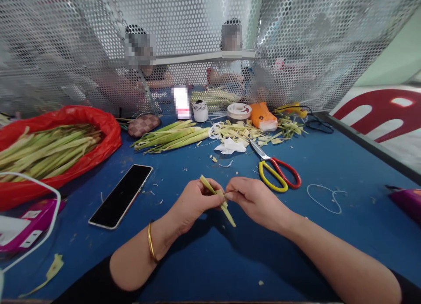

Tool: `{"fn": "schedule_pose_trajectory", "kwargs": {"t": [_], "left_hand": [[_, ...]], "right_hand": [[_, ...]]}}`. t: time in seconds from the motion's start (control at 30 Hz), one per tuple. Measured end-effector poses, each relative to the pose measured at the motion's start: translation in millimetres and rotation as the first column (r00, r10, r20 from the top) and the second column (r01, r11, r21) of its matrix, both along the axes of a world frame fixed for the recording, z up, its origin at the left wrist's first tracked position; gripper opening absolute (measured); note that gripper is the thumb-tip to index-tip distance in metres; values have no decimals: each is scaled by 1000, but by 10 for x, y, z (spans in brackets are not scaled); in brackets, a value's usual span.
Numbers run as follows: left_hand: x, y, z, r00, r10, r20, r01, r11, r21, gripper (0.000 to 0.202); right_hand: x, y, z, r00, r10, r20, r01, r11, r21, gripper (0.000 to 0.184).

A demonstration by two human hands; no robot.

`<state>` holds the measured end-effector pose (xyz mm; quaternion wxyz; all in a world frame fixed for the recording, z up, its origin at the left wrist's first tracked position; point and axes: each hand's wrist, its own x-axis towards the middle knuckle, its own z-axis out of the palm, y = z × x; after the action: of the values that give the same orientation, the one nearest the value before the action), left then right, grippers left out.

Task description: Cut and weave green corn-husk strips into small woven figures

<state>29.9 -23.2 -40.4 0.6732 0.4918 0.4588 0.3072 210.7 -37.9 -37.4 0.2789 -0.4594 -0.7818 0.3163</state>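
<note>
Just above the blue table (204,260), near its front middle, both my hands pinch one short yellow-green leaf strip (230,214). My left hand (194,205), with a gold bangle on its wrist, grips the strip's upper part, fingers closed. My right hand (255,201) pinches it from the right, where the two hands meet. The strip's lower end pokes out below my fingers.
Yellow-and-red scissors (279,174) lie just beyond my right hand, a black phone (121,195) to my left. A red bag (108,137) of leaf strips sits far left, loose strips (171,137) and trimmings (243,133) at the back, with thread spools and tape. Two people sit behind the perforated screen (197,32).
</note>
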Motion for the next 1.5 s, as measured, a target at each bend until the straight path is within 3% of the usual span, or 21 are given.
{"fn": "schedule_pose_trajectory", "kwargs": {"t": [0.1,0.2,0.47,0.67,0.8,1.03,1.2,1.3,1.37,1.4,1.5], "left_hand": [[25,-14,13,997,62,-45,-60,998,32,18],[34,-24,24,997,75,-35,-74,997,38,20],[10,-43,27,998,51,24,-48,995,-89,25],[57,-55,31,991,124,46,-120,990,-80,21],[67,-62,21,984,160,80,-148,979,-141,20],[48,-96,32,980,185,78,-172,974,-148,13],[65,-134,98,976,204,75,-202,979,-33,14],[55,-138,104,972,228,64,-227,974,-21,16],[42,-128,94,963,261,62,-258,965,-58,17],[35,-120,86,958,278,66,-273,959,-78,18],[21,-96,65,952,293,89,-282,952,-116,18]], "right_hand": [[-16,-1,-19,993,-94,-70,84,987,-135,11],[-25,-4,-20,986,-139,-96,118,975,-190,11],[-32,-8,-23,984,-131,-121,125,991,-57,18],[-74,0,-66,912,-253,-322,99,899,-426,20],[-97,40,-82,835,-301,-460,0,837,-547,28],[-97,37,-96,888,-187,-421,66,956,-286,18],[-135,16,-49,932,-173,-317,122,977,-175,14],[-37,-25,50,974,-182,-135,184,983,0,18],[160,-106,119,954,-298,23,290,941,175,31],[301,-165,138,915,-392,98,358,899,253,28],[816,-370,78,699,-641,317,545,765,344,22]]}}
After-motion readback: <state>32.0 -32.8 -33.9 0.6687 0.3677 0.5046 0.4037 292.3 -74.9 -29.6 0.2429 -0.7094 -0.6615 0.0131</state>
